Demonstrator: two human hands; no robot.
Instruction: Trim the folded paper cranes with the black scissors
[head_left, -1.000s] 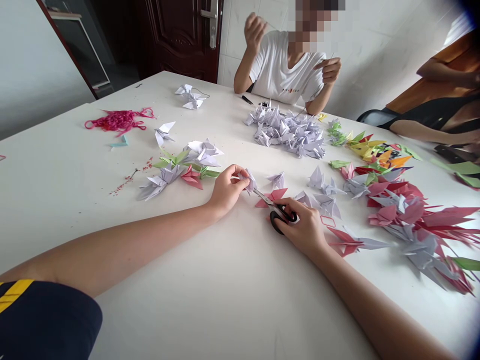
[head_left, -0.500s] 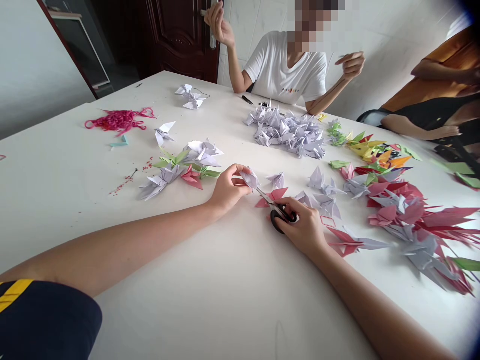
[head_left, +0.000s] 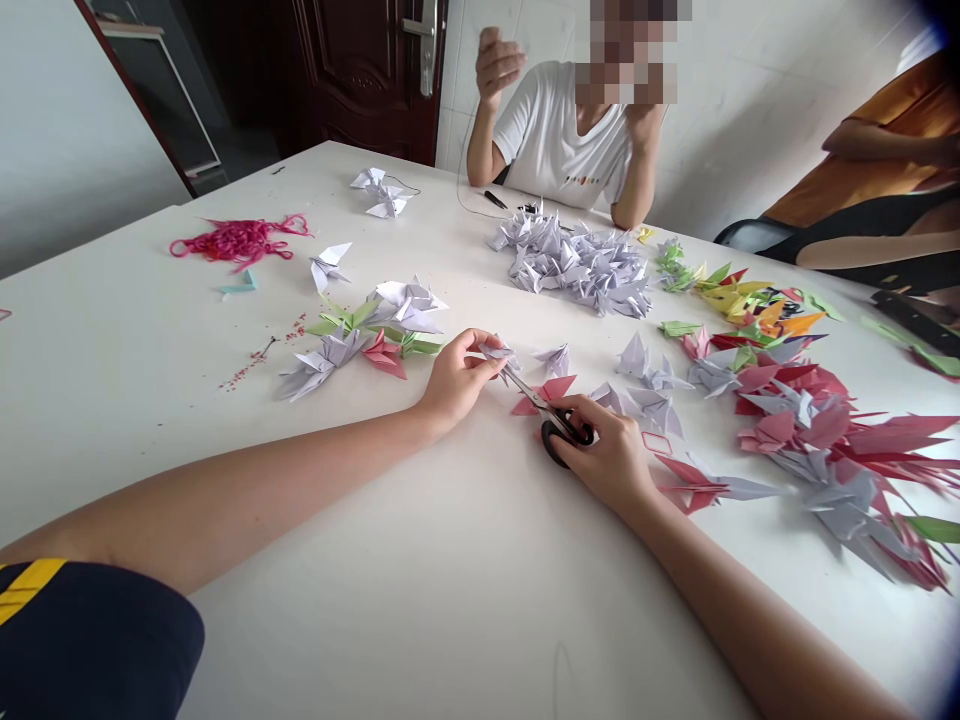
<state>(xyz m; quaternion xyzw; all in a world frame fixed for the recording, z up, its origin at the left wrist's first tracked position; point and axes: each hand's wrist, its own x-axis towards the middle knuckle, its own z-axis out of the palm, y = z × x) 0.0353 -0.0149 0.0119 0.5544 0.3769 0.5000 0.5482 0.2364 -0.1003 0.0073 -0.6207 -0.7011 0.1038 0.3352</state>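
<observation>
Between the fingertips of my left hand (head_left: 459,380) is a small white origami crane (head_left: 501,354), held above the table. My right hand (head_left: 606,445) is closed around the black handles of a pair of scissors (head_left: 536,398). The blade tips reach the paper's lower edge; whether they touch it is too small to tell. Just beyond the scissors lie a red paper crane (head_left: 553,392) and a white one (head_left: 553,358). Left of my left hand rests a group of white, green and red cranes (head_left: 386,348).
A big heap of white cranes (head_left: 577,265) sits mid-table, and a red-and-white pile (head_left: 817,420) spreads along the right. Tangled pink yarn (head_left: 240,240) lies far left. Opposite sits a person in a white shirt (head_left: 570,130) with raised hands; another person in orange (head_left: 892,150) is at right.
The white crane has tilted in my left fingers, while my right hand and the scissors stay nearly in place. The person opposite has brought both hands inward.
</observation>
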